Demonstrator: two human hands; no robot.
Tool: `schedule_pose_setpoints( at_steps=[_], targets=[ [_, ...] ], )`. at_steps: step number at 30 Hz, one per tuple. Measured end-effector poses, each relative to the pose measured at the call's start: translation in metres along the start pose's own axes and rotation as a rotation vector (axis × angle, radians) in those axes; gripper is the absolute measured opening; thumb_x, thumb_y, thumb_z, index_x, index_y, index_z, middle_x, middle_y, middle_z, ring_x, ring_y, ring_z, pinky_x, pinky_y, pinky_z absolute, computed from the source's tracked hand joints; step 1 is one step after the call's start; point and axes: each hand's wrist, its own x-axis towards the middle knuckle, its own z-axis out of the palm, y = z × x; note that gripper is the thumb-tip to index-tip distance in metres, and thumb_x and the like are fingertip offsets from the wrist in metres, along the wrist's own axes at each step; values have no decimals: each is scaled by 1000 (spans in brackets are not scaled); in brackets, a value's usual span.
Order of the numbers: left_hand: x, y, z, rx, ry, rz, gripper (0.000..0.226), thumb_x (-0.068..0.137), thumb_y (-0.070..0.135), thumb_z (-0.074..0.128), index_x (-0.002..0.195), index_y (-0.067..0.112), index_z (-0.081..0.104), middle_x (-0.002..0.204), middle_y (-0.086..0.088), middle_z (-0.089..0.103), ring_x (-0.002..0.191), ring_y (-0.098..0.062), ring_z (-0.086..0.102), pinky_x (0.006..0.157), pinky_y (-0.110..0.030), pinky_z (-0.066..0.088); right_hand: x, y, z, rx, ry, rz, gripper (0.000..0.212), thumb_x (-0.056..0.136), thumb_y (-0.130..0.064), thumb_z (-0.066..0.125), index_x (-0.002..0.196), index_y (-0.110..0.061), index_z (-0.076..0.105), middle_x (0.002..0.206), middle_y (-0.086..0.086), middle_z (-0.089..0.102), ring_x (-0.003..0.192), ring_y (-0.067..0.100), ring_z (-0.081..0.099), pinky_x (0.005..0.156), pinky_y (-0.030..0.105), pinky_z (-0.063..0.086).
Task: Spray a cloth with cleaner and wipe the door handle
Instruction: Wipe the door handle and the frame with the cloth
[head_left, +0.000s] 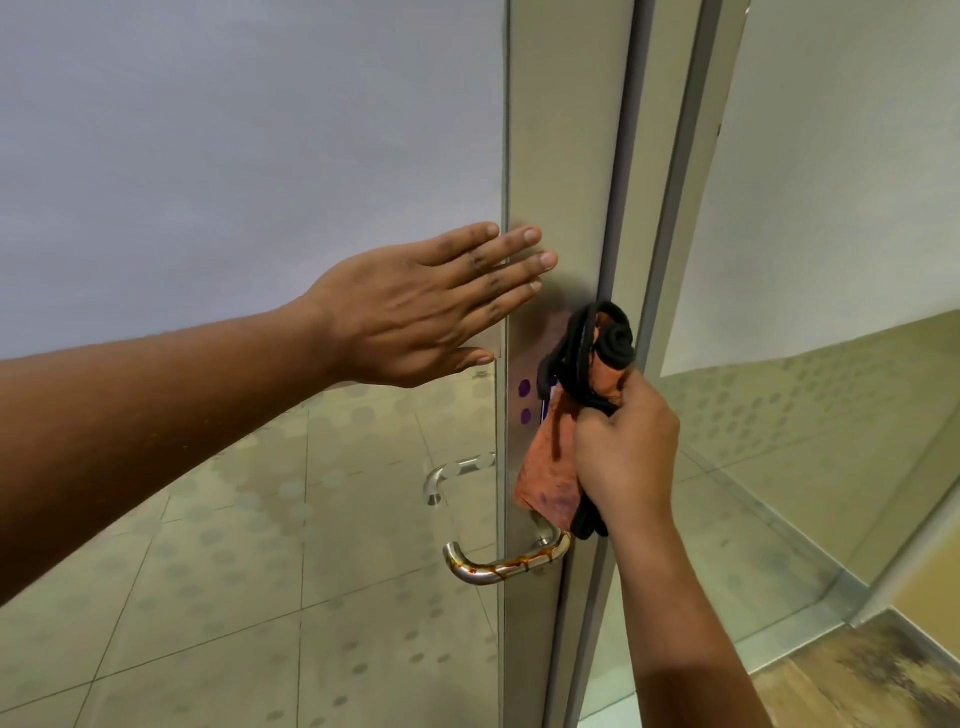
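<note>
So the left hand is flat against the door, fingers stretched out straight and together, palm pressed on the frosted glass panel with the fingertips reaching over onto the metal door frame, not gripping anything. The right hand is balled up around the cloth, an orange rag with dark purplish smudges on it and black edging that bunches out the top of the fist in a rolled loop and hangs out below the hand too. The cloth is pressed up against the metal frame just above the door handle, and its bottom corner hangs just above where the handle meets the frame; I can't tell if it actually touches the handle. The handle is a curved steel tube, and it's got rusty brown drips running along its lower bend, pretty grimy looking. There are two small purple dots on the frame just left of the cloth. Through the lower clear part of the glass you can see a second handle on the far side, plus a beige tiled floor with a faint dotted pattern over it. To the right of the frame there's another glass pane and a strip of worn wood-look flooring in the bottom corner. No spray bottle in sight.
</note>
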Motion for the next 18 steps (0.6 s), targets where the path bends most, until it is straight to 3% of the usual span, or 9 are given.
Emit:
schedule_pose_setpoints(
  at_steps=[3,5,10,13,15,18],
  targets=[
    [0,0,-1,-1,1,-2,74,107,50,5,162,1,3,170,-22,-1,159,-37,-3,130,-50,9,0,-3,-3,-25,-29,-24,27,84,-3,61,103,-21,71,90,-5,69,79,8,62,60,17,41],
    [0,0,-2,-3,3,0,74,107,50,5,162,0,4,170,-22,0,159,-37,-2,130,-50,9,0,-3,-6,-52,-111,-18,25,86,-9,62,104,-23,72,89,-7,71,80,9,64,61,19,45],
    [0,0,-2,13,-1,6,74,107,51,3,162,1,2,169,-23,-3,158,-38,-4,130,-50,8,-3,6,-30,73,-407,120,28,86,-19,63,102,-41,71,87,-13,75,85,10,72,76,41,60],
    [-1,1,-2,20,-4,-1,74,107,51,3,162,1,2,169,-23,-3,158,-38,-4,130,-50,9,0,8,-47,196,-399,140,40,73,-42,70,110,-54,59,103,-24,72,99,5,70,89,46,57],
    [0,0,-2,7,0,0,74,107,51,5,162,1,4,169,-23,-1,158,-39,-2,130,-50,10,4,7,-53,239,-368,112,45,79,-35,68,115,-56,55,109,-28,69,103,-1,67,93,45,54],
    [0,-1,-1,4,5,-3,74,107,51,5,162,1,3,169,-22,-1,158,-38,-2,130,-50,10,6,-1,-49,132,-315,8,48,88,-23,64,122,-55,53,104,-29,69,95,-6,66,83,35,56]
  ],
)
